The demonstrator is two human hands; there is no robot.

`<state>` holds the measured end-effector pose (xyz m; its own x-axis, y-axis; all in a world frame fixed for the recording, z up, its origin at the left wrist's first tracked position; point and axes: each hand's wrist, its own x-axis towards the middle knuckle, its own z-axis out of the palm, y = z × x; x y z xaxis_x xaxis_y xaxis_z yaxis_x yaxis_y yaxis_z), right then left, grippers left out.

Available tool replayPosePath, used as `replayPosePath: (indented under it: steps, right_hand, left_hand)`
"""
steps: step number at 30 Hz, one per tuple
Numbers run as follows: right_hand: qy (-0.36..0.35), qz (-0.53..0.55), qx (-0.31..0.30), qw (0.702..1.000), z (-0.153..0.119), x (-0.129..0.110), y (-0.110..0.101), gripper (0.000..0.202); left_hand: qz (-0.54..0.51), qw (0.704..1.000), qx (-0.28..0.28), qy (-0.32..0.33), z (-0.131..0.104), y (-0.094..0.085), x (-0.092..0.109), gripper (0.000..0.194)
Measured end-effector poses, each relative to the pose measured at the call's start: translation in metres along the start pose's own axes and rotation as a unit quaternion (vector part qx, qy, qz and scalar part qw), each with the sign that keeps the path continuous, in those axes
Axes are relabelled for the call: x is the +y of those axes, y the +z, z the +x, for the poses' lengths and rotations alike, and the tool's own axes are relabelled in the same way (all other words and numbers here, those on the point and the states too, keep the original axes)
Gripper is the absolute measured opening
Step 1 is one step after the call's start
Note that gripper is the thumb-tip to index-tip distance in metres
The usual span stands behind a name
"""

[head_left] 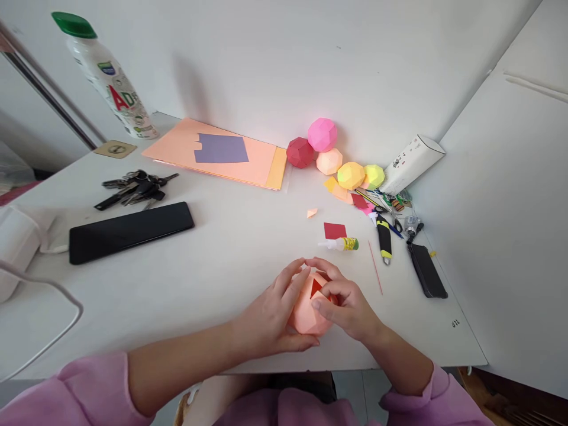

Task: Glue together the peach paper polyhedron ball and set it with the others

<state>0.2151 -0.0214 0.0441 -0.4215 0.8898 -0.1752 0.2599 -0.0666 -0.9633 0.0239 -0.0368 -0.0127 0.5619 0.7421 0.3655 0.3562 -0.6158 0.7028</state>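
Note:
A peach faceted paper ball (pixel 306 316) sits between my hands near the table's front edge. A dark red gap shows in its upper side. My left hand (pixel 277 313) curves round the ball's left side, thumb beneath and fingers over the top. With thumb and bent fingers, my right hand (pixel 350 307) pinches a paper flap at the edge of the gap. Just beyond my hands lie a small glue bottle (pixel 344 244) with a green end and a red paper rectangle (pixel 334 230). A peach paper scrap (pixel 312 212) rests farther back.
Several finished-looking faceted balls (pixel 322 135) stand by the wall. A utility knife (pixel 384 239), scissors (pixel 394 223) and a black case (pixel 427 271) lie right. Peach sheets (pixel 248 171), keys (pixel 139 188), a phone (pixel 132 232) and a white bottle (pixel 110 83) occupy the left.

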Motion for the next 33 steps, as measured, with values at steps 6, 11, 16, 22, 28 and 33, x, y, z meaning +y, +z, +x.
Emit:
replayPosePath:
  steps: [6,11,16,22,28,33]
  right_hand:
    - [-0.017,-0.025,0.009,1.000,-0.001,0.003,0.001,0.035]
    - [-0.030,-0.071,-0.028,0.997,-0.001,-0.003,-0.006,0.031]
    - [-0.013,-0.097,-0.049,0.994,0.000,-0.007,-0.010,0.030]
    - [-0.043,-0.089,-0.025,0.995,0.000,0.000,-0.007,0.030]
    - [-0.068,-0.081,0.001,0.994,0.001,0.006,-0.003,0.035]
    - [-0.083,-0.104,0.004,0.991,0.002,0.009,-0.001,0.036]
  left_hand:
    - [-0.015,1.000,-0.017,-0.021,0.002,-0.002,-0.002,0.107]
    - [-0.029,0.999,-0.028,-0.033,0.005,-0.005,-0.005,0.102]
    - [-0.038,0.999,-0.022,-0.008,0.007,-0.005,-0.012,0.103]
    - [-0.029,0.999,-0.017,0.004,0.007,-0.004,-0.016,0.106]
    - [-0.013,0.999,-0.029,0.005,0.006,-0.004,-0.018,0.107]
    - [-0.009,0.999,-0.031,0.012,0.005,-0.004,-0.020,0.102]
